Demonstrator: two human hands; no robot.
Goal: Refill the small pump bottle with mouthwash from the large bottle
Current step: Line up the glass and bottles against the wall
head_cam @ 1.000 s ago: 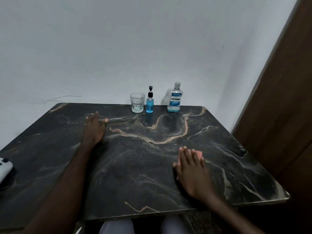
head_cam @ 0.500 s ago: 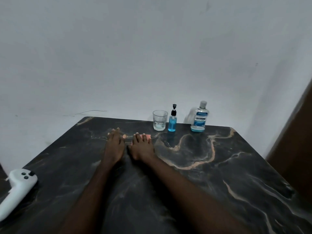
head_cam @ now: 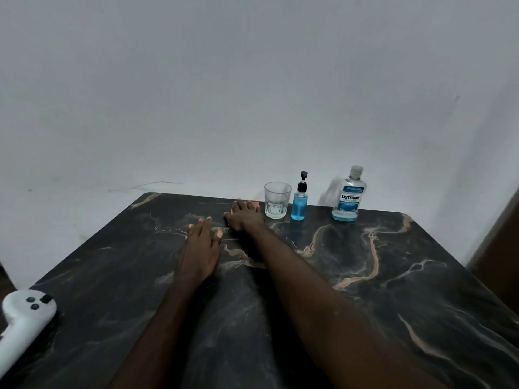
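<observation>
A: What's changed since half a second back?

B: The right hand point(head_cam: 243, 217) has slid further back across the dark marble worktop point(head_cam: 365, 276), now just left of the glass point(head_cam: 277, 200). It's pressed flat on a pink cloth point(head_cam: 255, 204), fingers together. The left hand point(head_cam: 200, 248) stayed put, lying flat with fingers loosely together, nothing in it.

A: And the bottles?

B: Unmoved, both upright at the worktop's far edge by the wall. The small pump bottle point(head_cam: 298, 204), blue liquid inside, stands just right of the glass, long axis vertical, black pump head up; I can't tell which way its nozzle points. The large bottle point(head_cam: 346, 196) stands apart further right, cap on, label facing the camera.

A: Anything else?

B: A white controller point(head_cam: 24, 318) at the near left edge
</observation>
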